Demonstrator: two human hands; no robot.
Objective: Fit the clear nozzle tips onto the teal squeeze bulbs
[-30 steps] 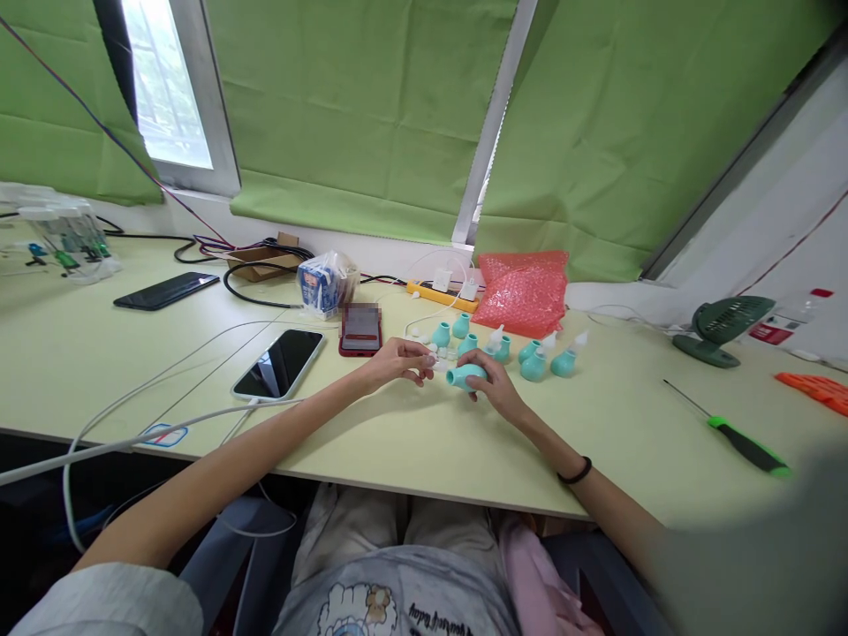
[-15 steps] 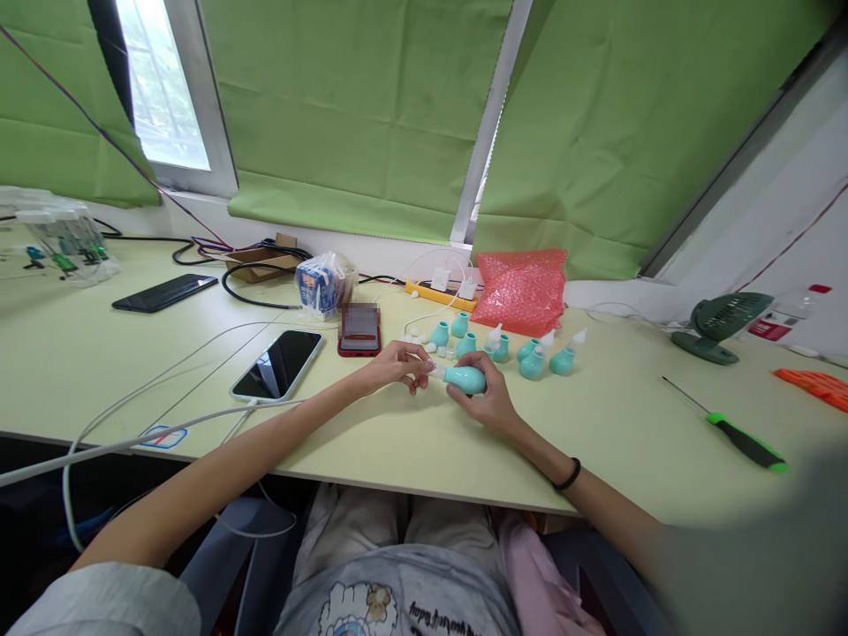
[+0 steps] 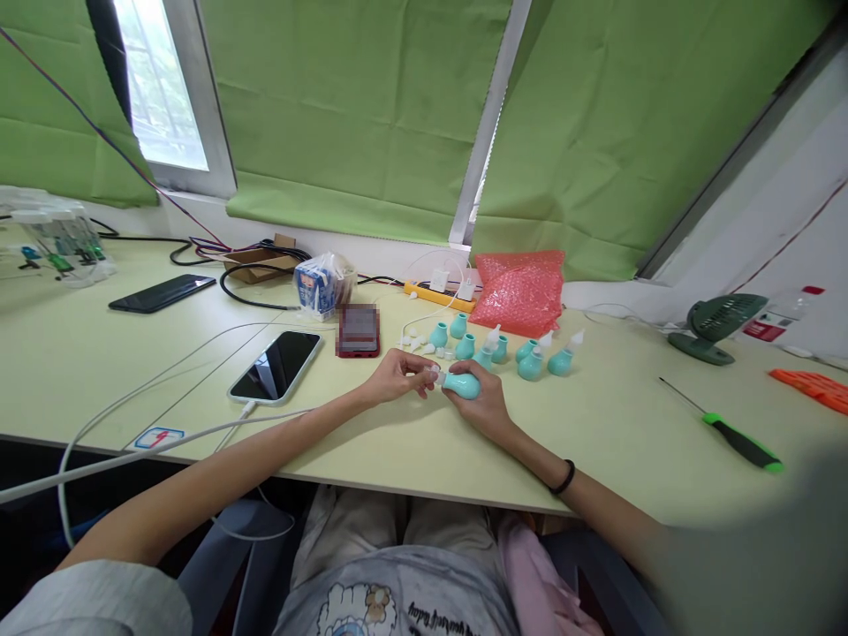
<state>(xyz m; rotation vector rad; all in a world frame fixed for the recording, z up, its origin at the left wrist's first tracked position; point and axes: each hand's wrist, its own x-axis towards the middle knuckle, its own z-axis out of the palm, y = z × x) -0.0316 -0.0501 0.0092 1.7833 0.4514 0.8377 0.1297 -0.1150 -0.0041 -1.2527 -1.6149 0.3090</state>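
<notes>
A teal squeeze bulb lies on its side in my right hand, whose fingers wrap round its right end. The bulb's neck points left. There my left hand pinches a small clear nozzle piece against the neck; how far it is seated I cannot tell. Just beyond my hands stand several more teal bulbs, some with a whitish tip on top and others with a bare opening. Small white tips lie loose to the left of these bulbs.
A white phone on a cable, a red-cased phone and a black phone lie to the left. Behind are a power strip and red bubble wrap. On the right are a screwdriver and a green fan.
Both hands keep hold of the bulb and nozzle piece. The bulb has shifted slightly left and towards me, and my left fingers have moved a little to the right. Another tipped bulb now shows behind my right hand.
</notes>
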